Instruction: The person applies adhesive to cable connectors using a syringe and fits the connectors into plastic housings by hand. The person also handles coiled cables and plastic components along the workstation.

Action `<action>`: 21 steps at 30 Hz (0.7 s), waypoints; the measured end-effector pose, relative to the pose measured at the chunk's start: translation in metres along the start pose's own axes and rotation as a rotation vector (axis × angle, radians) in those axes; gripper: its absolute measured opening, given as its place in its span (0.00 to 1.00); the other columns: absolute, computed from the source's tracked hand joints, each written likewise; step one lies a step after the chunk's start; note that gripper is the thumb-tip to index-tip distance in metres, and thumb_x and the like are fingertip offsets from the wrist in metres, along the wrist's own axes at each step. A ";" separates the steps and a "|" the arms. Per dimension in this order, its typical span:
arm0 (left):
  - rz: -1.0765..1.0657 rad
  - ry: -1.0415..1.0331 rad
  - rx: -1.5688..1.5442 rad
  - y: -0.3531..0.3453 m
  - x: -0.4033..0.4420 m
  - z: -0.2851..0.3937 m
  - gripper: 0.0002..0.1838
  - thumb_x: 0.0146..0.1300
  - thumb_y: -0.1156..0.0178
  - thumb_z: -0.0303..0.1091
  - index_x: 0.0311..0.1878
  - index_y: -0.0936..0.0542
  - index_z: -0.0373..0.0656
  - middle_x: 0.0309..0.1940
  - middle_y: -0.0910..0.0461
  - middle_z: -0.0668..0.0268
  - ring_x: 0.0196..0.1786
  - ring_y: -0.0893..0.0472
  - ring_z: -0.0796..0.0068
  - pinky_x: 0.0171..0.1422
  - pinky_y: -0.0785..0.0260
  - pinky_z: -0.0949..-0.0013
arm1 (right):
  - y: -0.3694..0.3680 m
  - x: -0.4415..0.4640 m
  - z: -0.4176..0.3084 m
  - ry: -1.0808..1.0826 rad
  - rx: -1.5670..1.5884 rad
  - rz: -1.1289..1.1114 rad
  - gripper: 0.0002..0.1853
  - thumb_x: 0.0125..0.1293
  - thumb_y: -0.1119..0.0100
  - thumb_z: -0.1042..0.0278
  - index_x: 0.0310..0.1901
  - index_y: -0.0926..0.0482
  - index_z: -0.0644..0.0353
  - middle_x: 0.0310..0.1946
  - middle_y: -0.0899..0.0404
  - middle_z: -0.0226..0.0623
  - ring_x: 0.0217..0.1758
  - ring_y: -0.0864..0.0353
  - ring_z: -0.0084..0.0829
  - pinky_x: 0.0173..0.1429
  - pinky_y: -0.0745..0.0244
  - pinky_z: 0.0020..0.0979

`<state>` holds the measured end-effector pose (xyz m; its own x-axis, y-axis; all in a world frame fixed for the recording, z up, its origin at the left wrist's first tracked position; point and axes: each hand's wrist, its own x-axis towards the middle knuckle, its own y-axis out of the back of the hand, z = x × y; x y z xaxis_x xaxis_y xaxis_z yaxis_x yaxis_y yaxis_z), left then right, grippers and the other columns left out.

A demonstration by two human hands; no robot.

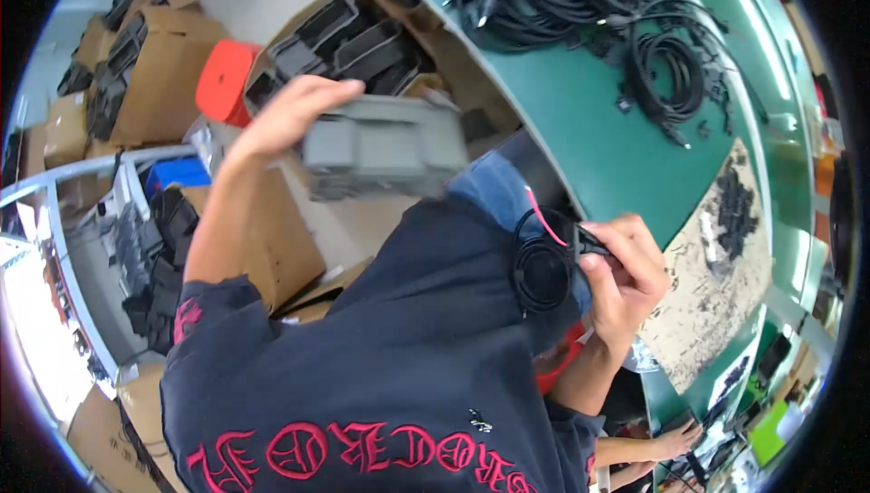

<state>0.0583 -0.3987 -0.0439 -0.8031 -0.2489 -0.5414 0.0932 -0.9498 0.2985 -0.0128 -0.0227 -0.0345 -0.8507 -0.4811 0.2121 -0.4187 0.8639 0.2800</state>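
Note:
My left hand [294,112] is at the upper left, its fingers on the edge of a grey-green plastic case [385,144]. The case hangs in front of an open carton of dark plastic parts [362,44] and looks slightly blurred. On the right, my right hand [625,266] pinches the end of a coiled black cable [542,271] between thumb and fingers. A pink strip [544,217] sticks up from the cable near the fingertips. The coil hangs beside the green table's edge, in front of my dark shirt.
Bundles of black cable [671,76] lie on the green table [589,121]. Beyond is a worn board [707,285] with black scraps. A red stool [225,83] and cartons [172,67] stand at the left. Another person's hand [678,439] shows at lower right.

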 end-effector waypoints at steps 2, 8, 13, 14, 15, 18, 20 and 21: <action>-0.168 0.117 -0.226 -0.034 -0.001 -0.007 0.22 0.69 0.41 0.51 0.36 0.16 0.37 0.30 0.18 0.72 0.32 0.24 0.87 0.39 0.31 0.77 | -0.013 0.008 -0.005 0.022 -0.013 -0.125 0.16 0.48 0.27 0.79 0.41 0.14 0.66 0.28 0.22 0.37 0.30 0.24 0.28 0.34 0.31 0.26; -0.344 0.169 -0.422 -0.081 -0.005 -0.011 0.21 0.69 0.41 0.50 0.35 0.16 0.40 0.28 0.18 0.72 0.28 0.24 0.87 0.31 0.32 0.78 | -0.031 0.007 -0.002 0.010 -0.076 -0.293 0.13 0.51 0.27 0.76 0.40 0.15 0.64 0.25 0.25 0.34 0.27 0.25 0.29 0.33 0.31 0.28; -0.326 0.162 -0.431 -0.087 -0.010 -0.011 0.21 0.69 0.41 0.50 0.33 0.17 0.40 0.27 0.19 0.72 0.28 0.24 0.87 0.30 0.33 0.78 | -0.031 0.004 0.002 -0.037 -0.104 -0.299 0.12 0.52 0.29 0.78 0.40 0.16 0.66 0.26 0.24 0.35 0.29 0.24 0.28 0.35 0.31 0.26; -0.313 0.171 -0.429 -0.088 -0.011 -0.010 0.20 0.69 0.41 0.49 0.32 0.17 0.40 0.27 0.19 0.72 0.27 0.24 0.87 0.30 0.33 0.78 | -0.030 0.004 0.002 -0.050 -0.103 -0.294 0.12 0.52 0.30 0.81 0.40 0.16 0.67 0.26 0.24 0.34 0.30 0.25 0.26 0.36 0.32 0.23; -0.314 0.172 -0.429 -0.088 -0.011 -0.010 0.20 0.69 0.41 0.49 0.32 0.17 0.40 0.27 0.19 0.72 0.27 0.24 0.87 0.30 0.33 0.78 | -0.030 0.004 0.002 -0.052 -0.104 -0.293 0.12 0.52 0.30 0.81 0.40 0.16 0.67 0.26 0.24 0.34 0.30 0.25 0.26 0.36 0.32 0.23; -0.356 0.143 -0.435 -0.089 -0.010 -0.012 0.20 0.68 0.40 0.50 0.33 0.17 0.40 0.27 0.19 0.72 0.27 0.24 0.87 0.30 0.33 0.78 | -0.029 0.005 0.003 -0.068 -0.118 -0.315 0.11 0.52 0.30 0.81 0.39 0.16 0.67 0.27 0.23 0.34 0.30 0.25 0.26 0.35 0.32 0.24; -0.365 0.167 -0.436 -0.088 -0.011 -0.009 0.20 0.65 0.36 0.51 0.39 0.19 0.40 0.31 0.21 0.70 0.31 0.24 0.85 0.33 0.32 0.76 | -0.030 0.005 0.002 -0.058 -0.156 -0.277 0.12 0.52 0.27 0.75 0.40 0.15 0.64 0.27 0.23 0.37 0.28 0.22 0.32 0.34 0.29 0.29; -0.363 0.169 -0.438 -0.088 -0.011 -0.008 0.20 0.65 0.36 0.51 0.39 0.19 0.40 0.31 0.21 0.70 0.31 0.24 0.85 0.33 0.32 0.76 | -0.030 0.005 0.003 -0.059 -0.156 -0.280 0.12 0.52 0.27 0.75 0.40 0.15 0.64 0.27 0.23 0.37 0.28 0.22 0.32 0.34 0.29 0.29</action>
<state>0.0636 -0.3145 -0.0706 -0.7277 0.1144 -0.6763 0.0927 -0.9606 -0.2622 -0.0056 -0.0504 -0.0442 -0.7284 -0.6831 0.0533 -0.5889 0.6640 0.4608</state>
